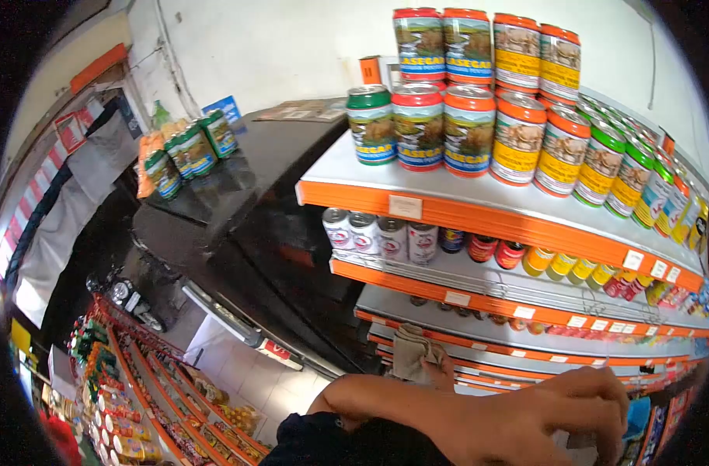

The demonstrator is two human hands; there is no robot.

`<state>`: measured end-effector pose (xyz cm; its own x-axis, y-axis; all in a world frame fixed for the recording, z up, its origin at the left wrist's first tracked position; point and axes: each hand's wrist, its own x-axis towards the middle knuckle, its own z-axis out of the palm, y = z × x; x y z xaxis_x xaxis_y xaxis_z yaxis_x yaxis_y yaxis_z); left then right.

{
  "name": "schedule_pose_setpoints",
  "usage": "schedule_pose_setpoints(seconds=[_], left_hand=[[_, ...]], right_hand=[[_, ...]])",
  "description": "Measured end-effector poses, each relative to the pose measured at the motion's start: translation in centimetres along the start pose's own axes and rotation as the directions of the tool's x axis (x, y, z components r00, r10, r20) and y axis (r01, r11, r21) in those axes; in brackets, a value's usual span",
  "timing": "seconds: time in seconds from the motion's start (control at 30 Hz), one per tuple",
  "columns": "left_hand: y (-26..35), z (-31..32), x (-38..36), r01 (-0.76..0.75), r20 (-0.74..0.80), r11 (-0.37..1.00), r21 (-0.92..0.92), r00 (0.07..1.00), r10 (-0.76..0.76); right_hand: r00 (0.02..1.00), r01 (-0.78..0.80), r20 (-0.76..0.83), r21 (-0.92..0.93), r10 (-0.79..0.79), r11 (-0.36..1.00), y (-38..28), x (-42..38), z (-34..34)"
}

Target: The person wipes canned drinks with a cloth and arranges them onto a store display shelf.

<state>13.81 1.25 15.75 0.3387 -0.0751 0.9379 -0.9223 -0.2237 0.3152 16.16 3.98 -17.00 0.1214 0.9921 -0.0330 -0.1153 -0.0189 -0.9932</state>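
My left hand (556, 408) reaches across the lower right, close to the camera, from a black sleeve (346, 443). Its fingers are bent and apart, and I see nothing between them. A bright blue item (638, 419) shows just beyond the fingertips. Past my left forearm, my right hand (441, 373) grips a folded beige cloth (410, 353) at the edge of the lower shelves. The forearm in front hides the rest of my right arm. Above stand drink cans (469, 130) with green, red and orange rims, stacked two high in places on the white top shelf (346, 167).
Silver-topped white cans (391, 237) line the second shelf, beside bottles with yellow labels (560, 264). A dark counter (269, 155) on the left carries wrapped green cans (191, 151). Below left are another stocked shelf rack (152, 388), a motorcycle (125, 295) and the tiled floor (253, 373).
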Motion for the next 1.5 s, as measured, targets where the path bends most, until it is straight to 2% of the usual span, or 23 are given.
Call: schedule_pose_setpoints(seconds=[0.23, 0.37, 0.4, 0.43, 0.5, 0.57, 0.6, 0.67, 0.73, 0.77, 0.8, 0.83, 0.9, 0.93, 0.97, 1.03, 1.07, 1.17, 1.2, 1.33, 1.4, 1.43, 1.5], left_hand=[[-0.5, 0.0, 1.1, -0.093, -0.063, 0.937, 0.337, 0.991, 0.121], [-0.2, 1.5, 1.6, 0.006, -0.032, 0.999, 0.049, 0.999, -0.005], [0.3, 2.7, 1.2, 0.112, -0.207, 0.994, -0.014, 0.972, -0.112], [1.2, 2.6, 0.9, 0.094, -0.192, 0.995, -0.029, 0.977, -0.098], [3.0, 1.6, 0.0, 0.360, -0.414, 0.932, -0.041, 0.843, -0.343], [2.3, -0.8, 1.4, -0.212, -0.200, 0.964, 0.159, 0.950, 0.242], [2.7, -1.3, 1.9, -0.223, -0.199, 0.964, 0.145, 0.948, 0.249], [4.0, -1.8, 2.2, -0.239, -0.033, 0.971, 0.000, 0.970, 0.239], [4.5, 0.1, 1.3, -0.216, -0.198, 0.975, 0.044, 0.955, 0.221], [4.9, 1.3, 1.1, -0.181, -0.341, 0.978, 0.100, 0.917, 0.205], [5.6, 2.5, 1.2, -0.195, -0.345, 0.977, 0.091, 0.914, 0.214], [6.7, 4.0, 1.8, -0.060, -0.536, 0.995, 0.083, 0.839, 0.096], [9.2, 6.8, 3.7, 0.199, -0.827, 0.980, -0.020, 0.547, -0.128], [11.6, 6.7, 4.7, 0.367, -0.807, 0.905, -0.216, 0.455, -0.377], [13.0, 4.9, 3.8, 0.361, -0.806, 0.906, -0.219, 0.456, -0.377], [13.8, 0.9, 1.0, 0.361, -0.279, 0.916, -0.177, 0.874, -0.398], [13.1, 0.4, 0.3, 0.353, -0.282, 0.918, -0.183, 0.875, -0.393], [11.8, -0.2, -0.8, 0.018, -0.169, 0.996, -0.093, 0.985, -0.033], [13.1, -1.2, -0.9, 0.180, -0.043, 0.959, -0.217, 0.980, -0.194], [11.9, 1.1, -0.4, 0.211, -0.218, 0.944, -0.254, 0.938, -0.269], [10.2, 1.4, -1.7, -0.135, -0.503, 0.990, 0.027, 0.854, 0.130], [8.7, 2.0, -2.9, -0.136, -0.486, 0.990, 0.035, 0.863, 0.135], [6.0, 2.8, -4.7, 0.065, -0.527, 0.946, 0.318, 0.842, 0.119]], right_hand=[[0.988, -0.062, 0.143, 0.056, 0.053, 0.997, -2.7, 0.9, 3.4], [0.985, -0.105, 0.140, 0.032, 0.099, 0.994, -4.3, 0.3, 2.3], [0.986, -0.107, 0.130, 0.019, 0.104, 0.994, -4.9, 0.3, 1.6], [0.987, -0.110, 0.120, 0.006, 0.109, 0.994, -5.6, 0.4, 1.0], [0.987, -0.124, 0.102, -0.025, 0.126, 0.992, -6.7, 0.1, -0.2], [0.985, -0.143, 0.088, -0.048, 0.147, 0.989, -13.0, -0.2, 1.8], [0.983, -0.158, 0.084, -0.057, 0.162, 0.986, -17.9, -1.1, 1.8], [0.975, -0.202, 0.076, -0.072, 0.207, 0.977, -11.4, -0.8, 0.7], [0.962, -0.260, 0.064, -0.086, 0.265, 0.962, -8.3, -2.6, -0.9], [0.962, -0.264, 0.048, -0.092, 0.269, 0.960, -5.5, -2.2, -0.8], [0.991, -0.100, 0.096, 0.052, 0.095, 0.994, -0.4, -1.1, -0.7], [0.989, 0.063, 0.121, 0.199, -0.088, 0.978, 2.2, -0.5, -0.9], [0.991, 0.094, 0.093, 0.045, -0.098, 0.995, 1.0, -1.0, -1.2], [0.991, 0.116, 0.072, -0.097, -0.109, 0.989, 0.0, -1.4, -1.2], [0.991, 0.131, 0.053, -0.238, -0.122, 0.962, -0.9, -1.7, -1.3], [0.994, 0.098, 0.075, -0.234, -0.083, 0.967, -1.4, -1.6, -1.2], [0.989, 0.143, 0.043, -0.126, -0.139, 0.982, -1.0, -1.4, -0.9], [0.988, 0.155, 0.008, 0.020, -0.155, 0.988, -0.5, -1.2, -0.6], [0.992, 0.126, 0.017, 0.052, -0.127, 0.991, -0.4, -1.5, -0.6], [0.994, 0.099, 0.035, 0.033, -0.100, 0.995, -1.9, -2.1, -0.3], [1.000, 0.016, 0.020, 0.008, -0.016, 1.000, -2.4, -2.5, -0.2], [0.999, 0.035, 0.026, 0.013, -0.035, 0.999, -5.3, -3.4, 0.0], [0.968, -0.241, 0.003, -0.239, 0.249, 0.941, -12.1, -5.3, 0.2]])
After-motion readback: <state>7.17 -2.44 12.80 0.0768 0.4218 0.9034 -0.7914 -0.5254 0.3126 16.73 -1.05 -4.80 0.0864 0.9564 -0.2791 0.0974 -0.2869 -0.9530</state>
